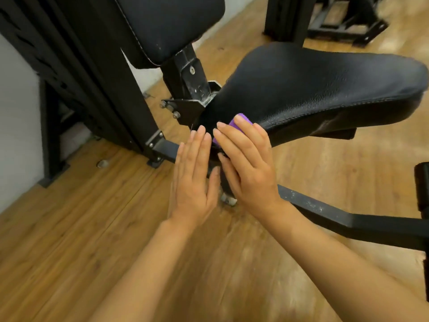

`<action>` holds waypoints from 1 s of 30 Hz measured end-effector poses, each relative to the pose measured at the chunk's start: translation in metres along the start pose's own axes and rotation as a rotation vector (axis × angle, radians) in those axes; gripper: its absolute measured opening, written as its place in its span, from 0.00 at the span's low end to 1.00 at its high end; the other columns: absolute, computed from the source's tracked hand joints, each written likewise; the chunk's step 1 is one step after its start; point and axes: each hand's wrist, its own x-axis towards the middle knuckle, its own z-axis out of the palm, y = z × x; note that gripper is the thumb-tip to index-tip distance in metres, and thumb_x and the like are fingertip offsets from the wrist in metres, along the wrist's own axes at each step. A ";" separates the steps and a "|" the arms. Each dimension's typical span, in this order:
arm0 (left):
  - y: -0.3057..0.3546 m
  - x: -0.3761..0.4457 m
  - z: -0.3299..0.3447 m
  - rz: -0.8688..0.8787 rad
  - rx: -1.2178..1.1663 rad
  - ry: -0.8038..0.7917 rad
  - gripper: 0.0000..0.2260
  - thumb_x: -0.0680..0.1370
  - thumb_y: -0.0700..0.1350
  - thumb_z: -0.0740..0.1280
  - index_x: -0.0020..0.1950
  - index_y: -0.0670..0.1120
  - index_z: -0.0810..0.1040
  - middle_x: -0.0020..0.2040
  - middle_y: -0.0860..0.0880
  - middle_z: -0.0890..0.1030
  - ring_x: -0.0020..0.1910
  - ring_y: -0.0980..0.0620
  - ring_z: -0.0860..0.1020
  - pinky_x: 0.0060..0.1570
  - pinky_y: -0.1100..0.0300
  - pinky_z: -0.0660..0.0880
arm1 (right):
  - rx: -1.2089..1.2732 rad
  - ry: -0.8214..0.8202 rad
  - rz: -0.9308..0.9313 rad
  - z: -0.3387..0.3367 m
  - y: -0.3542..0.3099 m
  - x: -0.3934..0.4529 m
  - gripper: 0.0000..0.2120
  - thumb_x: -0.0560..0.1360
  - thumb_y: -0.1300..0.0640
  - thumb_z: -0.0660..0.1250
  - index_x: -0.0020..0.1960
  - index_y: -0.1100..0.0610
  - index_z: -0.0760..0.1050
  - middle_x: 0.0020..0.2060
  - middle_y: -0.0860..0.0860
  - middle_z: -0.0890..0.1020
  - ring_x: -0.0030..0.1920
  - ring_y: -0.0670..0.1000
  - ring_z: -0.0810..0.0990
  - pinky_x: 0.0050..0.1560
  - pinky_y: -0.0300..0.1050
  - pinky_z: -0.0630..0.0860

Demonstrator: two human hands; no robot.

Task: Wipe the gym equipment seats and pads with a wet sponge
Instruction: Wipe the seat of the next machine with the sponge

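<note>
You're in a gym: a black padded seat (313, 89) and back pad (167, 26) sit on a steel machine frame (97, 73), bolted over wood-plank floor (81, 228).

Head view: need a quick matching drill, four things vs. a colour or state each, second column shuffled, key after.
Things:
1. sponge
2. seat
3. left hand
4. floor

Descriptions:
A. brown wood planks
B. purple, under the right hand at the seat's near edge
C. fingers straight, holding nothing
D. black, textured, stitched along the edge

Pairs: 1-B, 2-D, 3-C, 4-A
</note>
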 end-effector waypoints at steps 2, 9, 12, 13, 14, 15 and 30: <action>-0.007 -0.001 0.010 0.039 -0.040 0.065 0.24 0.85 0.46 0.54 0.79 0.40 0.53 0.79 0.41 0.58 0.79 0.43 0.56 0.78 0.45 0.53 | -0.004 0.057 -0.070 0.007 0.006 -0.004 0.15 0.82 0.63 0.63 0.67 0.65 0.74 0.67 0.59 0.76 0.70 0.59 0.69 0.74 0.54 0.62; -0.028 -0.002 0.034 0.125 -0.196 0.210 0.25 0.84 0.42 0.56 0.78 0.36 0.53 0.80 0.40 0.56 0.80 0.45 0.54 0.78 0.45 0.52 | -0.184 0.109 -0.247 0.022 0.031 -0.031 0.20 0.84 0.56 0.57 0.74 0.61 0.62 0.71 0.58 0.66 0.78 0.53 0.55 0.77 0.55 0.55; -0.027 -0.005 0.040 0.097 -0.244 0.243 0.25 0.83 0.39 0.56 0.79 0.37 0.53 0.80 0.41 0.55 0.80 0.46 0.53 0.78 0.42 0.54 | -0.259 0.105 -0.279 0.015 0.043 -0.031 0.21 0.84 0.56 0.58 0.75 0.60 0.60 0.74 0.57 0.62 0.79 0.52 0.53 0.77 0.56 0.55; -0.028 -0.005 0.042 0.097 -0.253 0.251 0.25 0.83 0.39 0.56 0.79 0.38 0.52 0.80 0.41 0.55 0.80 0.47 0.53 0.78 0.42 0.54 | -0.270 0.108 -0.269 0.012 0.045 -0.031 0.21 0.84 0.57 0.59 0.75 0.60 0.60 0.76 0.56 0.60 0.79 0.52 0.52 0.77 0.56 0.55; -0.028 -0.004 0.044 0.100 -0.260 0.261 0.25 0.84 0.39 0.55 0.79 0.38 0.52 0.80 0.42 0.54 0.80 0.47 0.53 0.78 0.44 0.54 | -0.275 0.108 -0.255 0.011 0.046 -0.032 0.21 0.84 0.57 0.59 0.74 0.60 0.60 0.77 0.53 0.56 0.79 0.52 0.51 0.77 0.56 0.55; -0.029 -0.004 0.046 0.103 -0.267 0.273 0.24 0.84 0.40 0.54 0.79 0.40 0.51 0.81 0.44 0.54 0.80 0.48 0.53 0.78 0.45 0.54 | -0.279 0.106 -0.241 0.009 0.046 -0.032 0.20 0.84 0.57 0.58 0.74 0.60 0.60 0.78 0.51 0.54 0.79 0.52 0.51 0.77 0.57 0.54; -0.040 0.006 0.056 0.097 -0.745 0.341 0.23 0.85 0.43 0.55 0.77 0.35 0.55 0.78 0.42 0.62 0.78 0.48 0.61 0.75 0.54 0.61 | -0.531 -0.135 -0.621 0.016 0.014 -0.003 0.18 0.83 0.56 0.61 0.70 0.61 0.72 0.70 0.58 0.73 0.73 0.59 0.68 0.76 0.55 0.60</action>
